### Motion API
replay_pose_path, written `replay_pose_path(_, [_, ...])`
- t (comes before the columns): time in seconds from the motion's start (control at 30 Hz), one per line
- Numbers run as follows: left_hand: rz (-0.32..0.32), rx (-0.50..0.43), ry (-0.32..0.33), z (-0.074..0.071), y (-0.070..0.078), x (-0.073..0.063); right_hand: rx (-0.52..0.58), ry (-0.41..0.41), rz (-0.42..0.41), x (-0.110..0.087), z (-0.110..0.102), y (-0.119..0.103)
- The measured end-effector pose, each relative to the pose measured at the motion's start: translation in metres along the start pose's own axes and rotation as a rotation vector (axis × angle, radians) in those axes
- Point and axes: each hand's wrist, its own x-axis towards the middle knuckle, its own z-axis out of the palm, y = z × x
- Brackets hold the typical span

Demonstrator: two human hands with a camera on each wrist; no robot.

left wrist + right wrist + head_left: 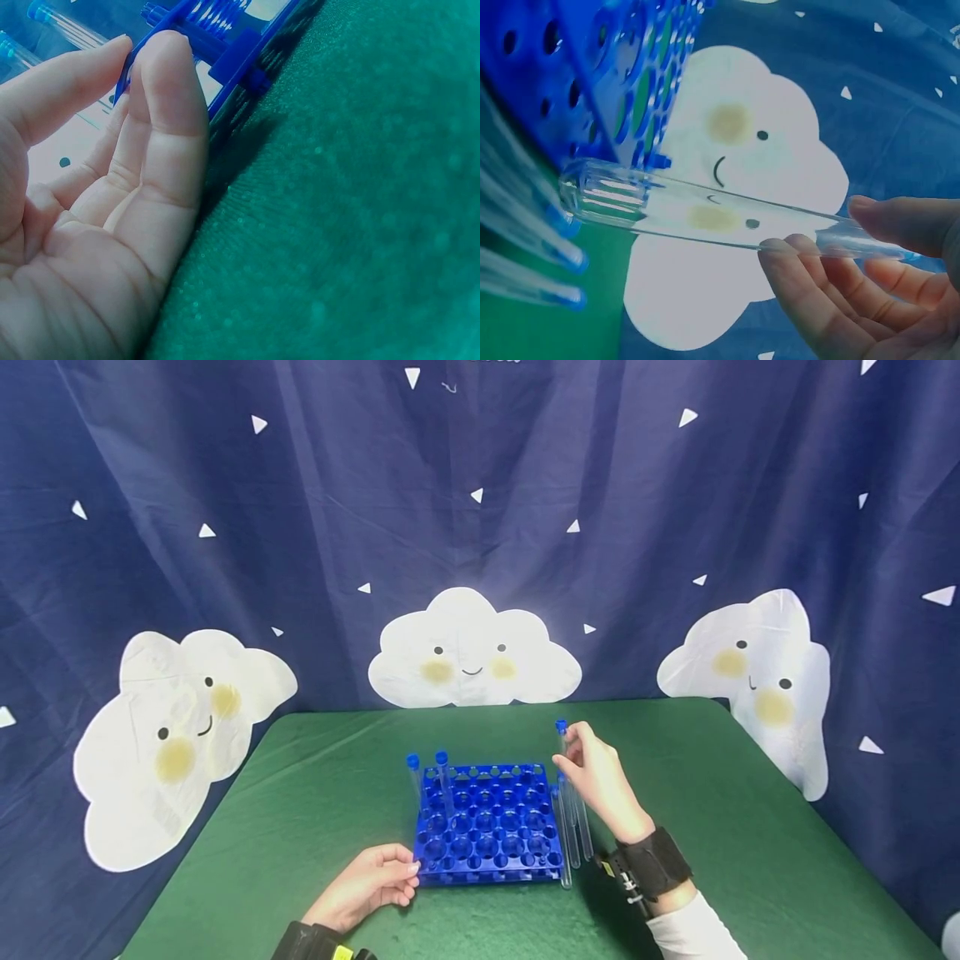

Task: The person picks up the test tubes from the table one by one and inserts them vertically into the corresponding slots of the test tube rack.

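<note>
A clear test tube (705, 214) with a blue cap is pinched near its top between the thumb and fingers of my right hand (600, 772). It hangs just right of the blue test tube rack (487, 864); in the right wrist view its rounded bottom is free. My left hand (363, 883) grips the rack's front left corner between thumb and fingers, also seen in the left wrist view. Two capped tubes, a left one (415, 777) and a right one (445, 783), stand leaning slightly in the rack's left part.
Several loose capped tubes (567, 839) lie on the green tabletop (300, 810) along the rack's right side, below my right hand. Behind the table hangs a dark blue curtain (420, 543) with white clouds and triangles.
</note>
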Motion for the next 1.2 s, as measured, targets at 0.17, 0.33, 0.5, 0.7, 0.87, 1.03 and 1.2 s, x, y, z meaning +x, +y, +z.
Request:
replay_pose_path(0.17, [-0.005, -0.011, 0.003, 0.0, 0.0, 0.0, 0.024, 0.025, -0.023, 0.003, 0.006, -0.008])
replay_pose_path(0.33, [-0.009, -0.013, 0.008, 0.001, 0.001, -0.001, 0.057, 0.041, -0.02, 0.006, 0.013, -0.019])
replay_pose_path(0.5, [-0.007, -0.01, 0.013, 0.001, 0.001, -0.001, 0.089, 0.041, -0.051, 0.008, 0.021, -0.029])
replay_pose_path(0.7, [-0.004, -0.002, 0.013, 0.001, 0.0, 0.0, 0.109, 0.026, -0.07, 0.011, 0.029, -0.042])
replay_pose_path(0.87, [-0.002, 0.001, 0.015, 0.0, 0.0, 0.0, 0.145, 0.012, -0.076, 0.012, 0.035, -0.052])
replay_pose_path(1.03, [-0.009, 0.001, 0.024, 0.0, 0.0, 0.0, 0.165, -0.001, -0.093, 0.012, 0.045, -0.057])
replay_pose_path(1.2, [-0.01, -0.001, 0.019, 0.0, 0.001, 0.001, 0.178, -0.013, -0.128, 0.013, 0.056, -0.062])
